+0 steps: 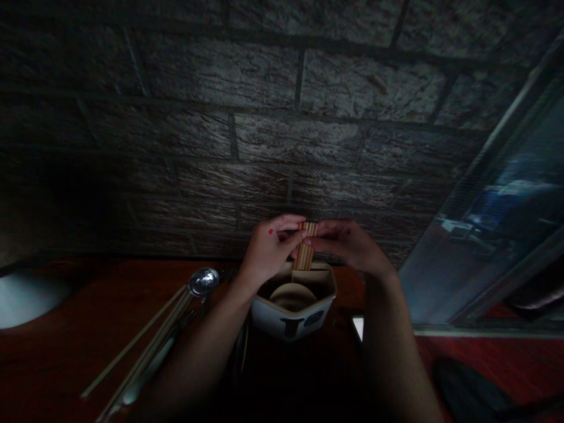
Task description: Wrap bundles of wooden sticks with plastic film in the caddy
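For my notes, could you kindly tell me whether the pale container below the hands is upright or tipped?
The pale container is upright: its open top faces up, showing the inside.

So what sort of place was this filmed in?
Probably a kitchen or dining area, though it's dim: a shiny ladle-like utensil and long chopstick-like sticks lie on a wooden tabletop, near a divided container and a block-patterned wall.

I'm gripping orange-brown sticks (304, 252); the bin (267, 316) is looking whitish outside with dark patches, tan inside. A pinkish-red spot (270, 231) is dotting my left hand (269, 247). The wall (295, 138) is showing grey brickwork, the table (110, 305) reddish brown.
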Motion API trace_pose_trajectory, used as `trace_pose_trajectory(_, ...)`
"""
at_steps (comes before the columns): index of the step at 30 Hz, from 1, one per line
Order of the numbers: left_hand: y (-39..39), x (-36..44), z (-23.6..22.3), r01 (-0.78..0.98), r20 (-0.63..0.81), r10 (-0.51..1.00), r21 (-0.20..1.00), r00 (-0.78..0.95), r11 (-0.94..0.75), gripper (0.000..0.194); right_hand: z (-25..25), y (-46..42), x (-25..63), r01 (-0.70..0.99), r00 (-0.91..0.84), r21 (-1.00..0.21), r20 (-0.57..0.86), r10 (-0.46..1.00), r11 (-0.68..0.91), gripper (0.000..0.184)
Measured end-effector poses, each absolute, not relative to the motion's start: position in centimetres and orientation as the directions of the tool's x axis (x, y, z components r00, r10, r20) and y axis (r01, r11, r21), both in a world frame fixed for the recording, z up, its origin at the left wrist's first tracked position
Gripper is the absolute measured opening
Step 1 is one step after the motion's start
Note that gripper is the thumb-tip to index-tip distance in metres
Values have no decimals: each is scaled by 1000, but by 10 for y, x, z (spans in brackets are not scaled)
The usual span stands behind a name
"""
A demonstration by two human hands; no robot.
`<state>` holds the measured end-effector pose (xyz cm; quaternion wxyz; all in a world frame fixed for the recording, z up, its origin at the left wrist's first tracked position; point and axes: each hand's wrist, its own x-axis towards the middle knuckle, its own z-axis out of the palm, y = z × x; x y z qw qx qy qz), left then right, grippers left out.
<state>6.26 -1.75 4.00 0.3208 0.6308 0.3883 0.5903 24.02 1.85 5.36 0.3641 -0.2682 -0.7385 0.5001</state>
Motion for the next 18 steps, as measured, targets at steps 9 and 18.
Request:
trace_pose_trajectory(9,-16,62,41,36,469,883,882,15,-469,31,60,13,241,53,-621,-931,253,742,362,33)
trace_pose_trajectory(18,-18,62,43,-14,433,901,901,15,-433,30,61,11,241,77,-611,-910,280,741,408,30)
